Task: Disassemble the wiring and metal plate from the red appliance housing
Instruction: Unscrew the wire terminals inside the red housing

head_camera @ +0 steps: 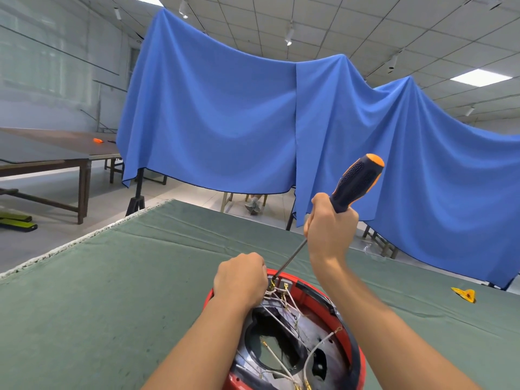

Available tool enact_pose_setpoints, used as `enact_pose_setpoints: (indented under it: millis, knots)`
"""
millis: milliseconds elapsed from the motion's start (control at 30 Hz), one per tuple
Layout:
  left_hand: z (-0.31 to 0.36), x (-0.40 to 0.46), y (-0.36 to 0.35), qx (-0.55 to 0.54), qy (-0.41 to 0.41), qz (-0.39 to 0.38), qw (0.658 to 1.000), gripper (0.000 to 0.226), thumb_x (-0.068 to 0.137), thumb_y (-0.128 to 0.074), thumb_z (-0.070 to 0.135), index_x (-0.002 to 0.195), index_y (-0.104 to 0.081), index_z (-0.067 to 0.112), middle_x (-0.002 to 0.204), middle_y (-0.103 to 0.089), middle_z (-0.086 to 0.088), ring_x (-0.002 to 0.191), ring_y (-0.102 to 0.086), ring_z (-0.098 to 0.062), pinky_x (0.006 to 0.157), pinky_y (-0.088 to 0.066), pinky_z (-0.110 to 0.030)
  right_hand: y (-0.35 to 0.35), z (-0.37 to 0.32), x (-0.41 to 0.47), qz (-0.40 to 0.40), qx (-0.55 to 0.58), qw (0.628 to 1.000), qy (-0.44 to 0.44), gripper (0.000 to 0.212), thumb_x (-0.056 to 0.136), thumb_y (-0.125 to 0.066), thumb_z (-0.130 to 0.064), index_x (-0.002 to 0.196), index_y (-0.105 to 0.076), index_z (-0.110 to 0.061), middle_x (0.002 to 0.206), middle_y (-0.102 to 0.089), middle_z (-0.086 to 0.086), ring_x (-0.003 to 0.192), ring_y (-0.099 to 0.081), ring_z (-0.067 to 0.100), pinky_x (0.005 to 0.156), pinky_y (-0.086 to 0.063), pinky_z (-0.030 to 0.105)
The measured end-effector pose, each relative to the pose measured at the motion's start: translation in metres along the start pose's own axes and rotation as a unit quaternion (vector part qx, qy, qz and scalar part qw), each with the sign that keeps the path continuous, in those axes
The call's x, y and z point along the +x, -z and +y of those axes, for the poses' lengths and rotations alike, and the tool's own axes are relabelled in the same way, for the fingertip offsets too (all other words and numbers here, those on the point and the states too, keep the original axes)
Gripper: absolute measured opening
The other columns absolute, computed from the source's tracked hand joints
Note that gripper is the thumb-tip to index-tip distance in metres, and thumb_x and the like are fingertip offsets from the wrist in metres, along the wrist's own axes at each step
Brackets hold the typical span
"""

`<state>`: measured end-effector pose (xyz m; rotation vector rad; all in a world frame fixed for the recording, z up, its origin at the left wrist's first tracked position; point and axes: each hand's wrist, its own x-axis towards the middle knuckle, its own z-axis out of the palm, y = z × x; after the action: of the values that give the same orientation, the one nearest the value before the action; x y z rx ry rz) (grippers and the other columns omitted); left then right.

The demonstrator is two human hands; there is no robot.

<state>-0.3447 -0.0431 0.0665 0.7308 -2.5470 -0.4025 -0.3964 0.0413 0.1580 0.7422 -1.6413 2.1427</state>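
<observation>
The red housing (pixel 355 333) is set open side up at the near edge of the table (pixel 112 277), with the metal plate (pixel 318 350) seated inside it and white wires (pixel 281 327) strung loosely across the plate toward a cluster of terminals (pixel 277 288) at the far rim. That far rim is gripped by the left hand (pixel 239 280), fingers curled over it beside the terminals, so the housing is steadied. The screwdriver (pixel 356 184) is clamped in the right hand (pixel 330 229), the shaft slanted down and its tip set at the terminals. The step is judged to be the loosening of a terminal screw; it is done best if the tip is fully seated before being turned, the shaft is brought closer to the screw's axis, and the left fingers are kept out of the tip's path. Beyond, a yellow scrap (pixel 464 294) lies well apart on the table, and a blue cloth (pixel 225 108) is hung behind.
</observation>
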Motion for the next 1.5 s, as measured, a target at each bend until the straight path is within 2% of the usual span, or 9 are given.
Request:
enact_pose_setpoints:
  millis: [167, 267, 433, 567, 800, 1000, 1267, 1400, 1500]
  knots:
    - [0.000, 0.000, 0.000, -0.003, -0.004, -0.001, 1.000, 0.028, 0.096, -0.038, 0.026, 0.095, -0.065, 0.019, 0.098, -0.068, -0.005, 0.090, -0.062, -0.030, 0.070, -0.038, -0.033, -0.001, -0.001, 0.000, -0.016, -0.010, 1.000, 0.000, 0.026, 0.066, -0.049, -0.019, 0.057, -0.035, 0.000, 0.055, -0.026, 0.010, 0.056, -0.025, 0.027, 0.050, -0.025, 0.037]
    - [0.000, -0.001, 0.000, -0.005, -0.005, -0.008, 1.000, 0.030, 0.096, -0.037, 0.028, 0.097, -0.066, 0.019, 0.099, -0.069, -0.005, 0.092, -0.062, -0.030, 0.073, -0.041, -0.034, -0.005, -0.006, 0.005, -0.034, -0.043, 0.998, -0.021, 0.022, 0.067, -0.048, -0.020, 0.058, -0.031, -0.010, 0.050, -0.026, 0.005, 0.056, -0.030, 0.024, 0.052, -0.026, 0.034]
    - [0.001, -0.003, 0.003, -0.005, -0.008, -0.027, 1.000, 0.029, 0.098, -0.037, 0.030, 0.106, -0.063, 0.021, 0.106, -0.067, -0.004, 0.097, -0.061, -0.029, 0.080, -0.044, -0.036, -0.015, -0.006, 0.019, -0.025, -0.067, 0.995, -0.064, 0.034, 0.078, -0.050, -0.010, 0.056, -0.024, -0.016, 0.040, -0.021, -0.009, 0.059, -0.029, 0.023, 0.056, -0.027, 0.035]
    - [0.002, -0.004, 0.004, -0.006, -0.007, -0.037, 0.999, 0.029, 0.099, -0.037, 0.031, 0.108, -0.062, 0.020, 0.107, -0.067, -0.005, 0.097, -0.061, -0.028, 0.080, -0.043, -0.037, -0.018, -0.004, 0.026, -0.020, -0.081, 0.993, -0.085, 0.036, 0.079, -0.049, -0.010, 0.056, -0.023, -0.016, 0.036, -0.018, -0.012, 0.052, -0.024, 0.022, 0.055, -0.024, 0.034]
    - [0.004, -0.006, 0.006, -0.018, -0.005, -0.045, 0.999, 0.028, 0.099, -0.039, 0.030, 0.108, -0.063, 0.019, 0.107, -0.067, -0.005, 0.097, -0.061, -0.029, 0.079, -0.043, -0.035, -0.023, -0.005, 0.031, -0.018, -0.128, 0.986, -0.110, 0.033, 0.080, -0.049, -0.013, 0.057, -0.026, -0.016, 0.031, -0.020, -0.012, 0.044, -0.023, 0.017, 0.047, -0.023, 0.027]
    - [0.004, -0.008, 0.008, -0.023, -0.009, -0.048, 0.999, 0.027, 0.098, -0.040, 0.028, 0.106, -0.063, 0.018, 0.104, -0.068, -0.005, 0.094, -0.061, -0.028, 0.075, -0.042, -0.035, -0.023, -0.004, 0.036, -0.002, -0.137, 0.983, -0.124, 0.031, 0.080, -0.049, -0.012, 0.056, -0.029, -0.016, 0.046, -0.026, -0.005, 0.048, -0.026, 0.019, 0.049, -0.025, 0.028]
    - [0.004, -0.008, 0.007, -0.025, -0.014, -0.042, 0.999, 0.026, 0.098, -0.040, 0.027, 0.104, -0.063, 0.017, 0.103, -0.068, -0.006, 0.092, -0.061, -0.029, 0.074, -0.041, -0.035, -0.016, -0.003, 0.038, -0.005, -0.125, 0.982, -0.140, 0.031, 0.078, -0.047, -0.011, 0.058, -0.024, -0.016, 0.032, -0.019, -0.013, 0.047, -0.021, 0.018, 0.049, -0.022, 0.030]
    - [0.004, -0.008, 0.007, -0.023, -0.017, -0.038, 0.999, 0.026, 0.098, -0.040, 0.028, 0.102, -0.063, 0.016, 0.102, -0.067, -0.007, 0.092, -0.061, -0.030, 0.072, -0.039, -0.034, -0.016, -0.005, 0.036, -0.020, -0.141, 0.976, -0.166, 0.026, 0.078, -0.048, -0.011, 0.061, -0.030, -0.016, 0.045, -0.028, -0.006, 0.049, -0.026, 0.020, 0.046, -0.024, 0.026]
    - [0.004, -0.007, 0.007, -0.020, -0.018, -0.037, 0.999, 0.026, 0.098, -0.039, 0.028, 0.101, -0.062, 0.015, 0.102, -0.067, -0.008, 0.092, -0.061, -0.031, 0.071, -0.038, -0.034, -0.011, -0.002, 0.030, -0.023, -0.145, 0.975, -0.165, 0.025, 0.079, -0.050, -0.012, 0.061, -0.032, -0.016, 0.050, -0.027, -0.002, 0.048, -0.026, 0.020, 0.045, -0.024, 0.025]
